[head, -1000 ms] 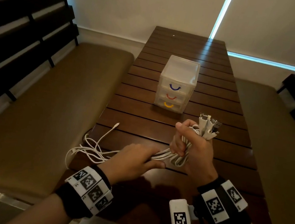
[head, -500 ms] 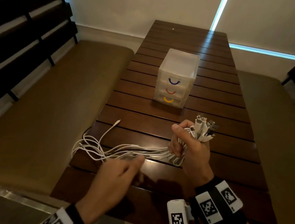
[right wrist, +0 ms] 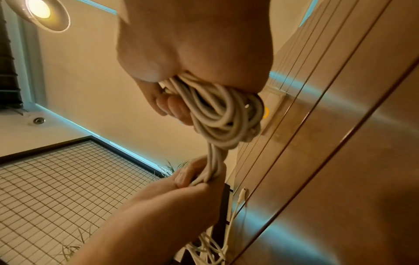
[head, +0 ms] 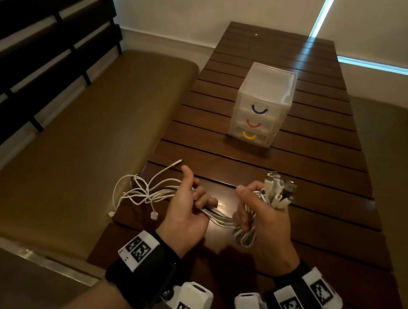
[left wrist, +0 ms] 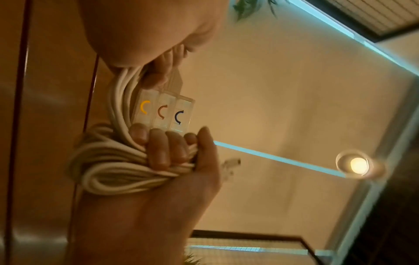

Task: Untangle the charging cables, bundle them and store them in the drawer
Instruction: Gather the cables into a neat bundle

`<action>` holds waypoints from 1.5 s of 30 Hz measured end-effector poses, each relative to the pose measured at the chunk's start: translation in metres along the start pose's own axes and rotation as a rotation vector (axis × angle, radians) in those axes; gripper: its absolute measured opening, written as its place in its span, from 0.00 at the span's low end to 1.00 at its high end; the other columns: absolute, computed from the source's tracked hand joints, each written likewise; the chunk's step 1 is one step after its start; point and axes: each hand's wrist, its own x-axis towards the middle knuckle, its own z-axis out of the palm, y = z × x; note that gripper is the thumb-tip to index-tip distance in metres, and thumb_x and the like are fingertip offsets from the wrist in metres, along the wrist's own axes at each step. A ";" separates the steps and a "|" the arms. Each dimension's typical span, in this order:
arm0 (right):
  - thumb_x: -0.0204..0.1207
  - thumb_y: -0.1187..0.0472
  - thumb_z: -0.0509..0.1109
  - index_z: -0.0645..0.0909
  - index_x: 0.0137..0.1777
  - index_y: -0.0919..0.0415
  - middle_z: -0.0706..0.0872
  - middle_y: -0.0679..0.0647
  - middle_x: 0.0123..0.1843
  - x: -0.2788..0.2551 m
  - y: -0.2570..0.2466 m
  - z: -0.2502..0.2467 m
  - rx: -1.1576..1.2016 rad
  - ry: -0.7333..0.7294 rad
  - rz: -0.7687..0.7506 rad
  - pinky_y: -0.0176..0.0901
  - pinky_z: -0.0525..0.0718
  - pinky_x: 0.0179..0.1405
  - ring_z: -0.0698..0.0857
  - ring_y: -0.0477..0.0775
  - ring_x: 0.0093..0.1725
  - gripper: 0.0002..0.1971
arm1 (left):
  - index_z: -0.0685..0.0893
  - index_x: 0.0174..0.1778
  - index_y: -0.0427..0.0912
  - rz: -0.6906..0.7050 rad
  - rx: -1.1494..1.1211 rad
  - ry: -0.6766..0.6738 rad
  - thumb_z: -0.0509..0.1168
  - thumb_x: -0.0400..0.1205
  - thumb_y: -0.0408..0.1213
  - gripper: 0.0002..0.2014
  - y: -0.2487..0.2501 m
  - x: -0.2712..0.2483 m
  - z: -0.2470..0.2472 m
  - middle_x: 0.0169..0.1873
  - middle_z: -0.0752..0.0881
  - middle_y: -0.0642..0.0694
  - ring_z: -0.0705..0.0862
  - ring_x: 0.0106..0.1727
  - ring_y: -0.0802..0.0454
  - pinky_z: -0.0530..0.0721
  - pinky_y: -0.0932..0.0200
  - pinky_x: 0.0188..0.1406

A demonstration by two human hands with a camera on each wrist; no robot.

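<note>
Behind both hands (head: 226, 215), cables (head: 218, 215) (coiled) vanish.

Both hands (head: 226, 215) — fingers curled, gripping

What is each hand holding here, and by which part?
Both hold the white charging cables. The right hand grips the coiled part just below the plug ends; the left hand grips the straight run beside it.

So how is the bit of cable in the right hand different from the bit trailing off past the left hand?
The right hand grips neat coiled loops with the plugs sticking up together. Past the left hand, the loose strands sprawl unwound over the table edge, plug ends scattered. Both are the same white cables.
</note>
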 end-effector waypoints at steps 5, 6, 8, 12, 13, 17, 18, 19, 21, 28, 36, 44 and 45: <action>0.77 0.63 0.74 0.84 0.30 0.55 0.80 0.65 0.25 0.005 -0.004 -0.001 -0.285 -0.032 -0.030 0.55 0.79 0.28 0.78 0.63 0.24 0.13 | 0.85 0.28 0.42 0.056 0.396 -0.180 0.59 0.85 0.53 0.25 -0.008 0.001 -0.007 0.27 0.84 0.44 0.86 0.33 0.50 0.82 0.53 0.52; 0.76 0.61 0.75 0.86 0.32 0.55 0.85 0.67 0.31 0.004 -0.006 0.002 -0.285 -0.038 -0.029 0.60 0.85 0.36 0.84 0.67 0.31 0.10 | 0.90 0.36 0.39 0.063 0.483 -0.224 0.57 0.87 0.52 0.25 -0.007 -0.002 -0.006 0.37 0.91 0.41 0.90 0.43 0.47 0.84 0.54 0.56; 0.76 0.60 0.75 0.89 0.39 0.57 0.91 0.63 0.42 0.003 -0.007 0.007 -0.252 -0.057 0.004 0.64 0.89 0.50 0.91 0.66 0.46 0.04 | 0.90 0.52 0.35 0.046 0.585 -0.271 0.54 0.87 0.53 0.26 -0.005 -0.004 -0.005 0.48 0.92 0.39 0.91 0.52 0.49 0.88 0.58 0.51; 0.77 0.59 0.75 0.88 0.48 0.56 0.93 0.44 0.50 0.006 -0.003 0.010 -0.295 -0.037 0.058 0.55 0.87 0.60 0.90 0.46 0.54 0.03 | 0.84 0.67 0.40 -0.019 0.610 -0.332 0.49 0.78 0.68 0.39 -0.008 -0.003 -0.005 0.62 0.88 0.41 0.84 0.67 0.49 0.80 0.51 0.68; 0.76 0.56 0.76 0.88 0.53 0.56 0.92 0.42 0.53 0.006 -0.001 0.011 -0.318 -0.040 0.083 0.56 0.86 0.64 0.89 0.44 0.58 0.09 | 0.83 0.69 0.42 -0.043 0.571 -0.345 0.47 0.76 0.71 0.41 -0.011 -0.004 -0.004 0.65 0.86 0.41 0.82 0.70 0.48 0.76 0.48 0.73; 0.69 0.46 0.76 0.86 0.62 0.52 0.92 0.47 0.56 0.002 0.000 0.015 -0.366 -0.065 0.096 0.56 0.85 0.66 0.89 0.44 0.58 0.22 | 0.82 0.68 0.39 -0.026 0.498 -0.353 0.42 0.78 0.72 0.44 -0.016 -0.003 0.003 0.62 0.88 0.41 0.85 0.67 0.48 0.80 0.51 0.69; 0.69 0.46 0.76 0.86 0.60 0.52 0.92 0.48 0.55 0.001 0.000 0.014 -0.384 -0.063 0.074 0.57 0.85 0.64 0.89 0.45 0.57 0.21 | 0.82 0.68 0.38 -0.011 0.496 -0.356 0.42 0.77 0.72 0.44 -0.017 -0.003 0.005 0.61 0.88 0.40 0.86 0.65 0.49 0.83 0.55 0.65; 0.70 0.47 0.76 0.86 0.60 0.53 0.92 0.48 0.54 0.001 0.000 0.014 -0.396 -0.054 0.060 0.57 0.86 0.63 0.89 0.45 0.56 0.20 | 0.81 0.69 0.37 0.010 0.485 -0.350 0.44 0.76 0.72 0.45 -0.019 -0.002 0.006 0.61 0.88 0.40 0.86 0.64 0.49 0.85 0.57 0.61; 0.72 0.50 0.78 0.84 0.60 0.50 0.92 0.46 0.53 0.001 0.003 0.015 -0.406 -0.023 0.047 0.56 0.86 0.62 0.89 0.44 0.54 0.17 | 0.77 0.73 0.38 0.049 0.434 -0.300 0.49 0.74 0.71 0.44 -0.022 0.000 0.007 0.58 0.90 0.40 0.88 0.61 0.48 0.88 0.57 0.54; 0.75 0.50 0.76 0.80 0.45 0.41 0.88 0.34 0.42 -0.005 0.006 0.023 -0.680 0.138 -0.163 0.48 0.89 0.43 0.87 0.38 0.41 0.06 | 0.68 0.81 0.55 0.048 0.464 -0.272 0.46 0.79 0.71 0.38 -0.026 0.004 0.010 0.61 0.87 0.50 0.88 0.56 0.56 0.86 0.60 0.48; 0.77 0.56 0.73 0.80 0.43 0.42 0.88 0.35 0.40 -0.009 0.009 0.025 -0.658 0.146 -0.145 0.43 0.88 0.37 0.87 0.40 0.38 0.07 | 0.87 0.51 0.44 -0.083 0.950 -0.242 0.39 0.80 0.72 0.40 -0.005 -0.001 0.018 0.55 0.89 0.37 0.88 0.55 0.40 0.86 0.45 0.58; 0.74 0.60 0.78 0.83 0.62 0.45 0.91 0.47 0.53 -0.003 -0.002 0.006 -0.649 -0.314 0.091 0.57 0.87 0.58 0.90 0.47 0.52 0.18 | 0.82 0.59 0.42 -0.144 1.065 -0.433 0.36 0.82 0.69 0.39 0.022 0.009 -0.013 0.44 0.92 0.46 0.90 0.45 0.57 0.84 0.51 0.64; 0.72 0.59 0.79 0.82 0.62 0.43 0.91 0.45 0.52 -0.004 -0.002 0.005 -0.708 -0.348 0.086 0.54 0.88 0.57 0.90 0.45 0.51 0.20 | 0.82 0.61 0.41 -0.153 1.084 -0.456 0.36 0.82 0.69 0.40 0.024 0.008 -0.016 0.49 0.92 0.42 0.90 0.50 0.52 0.84 0.50 0.64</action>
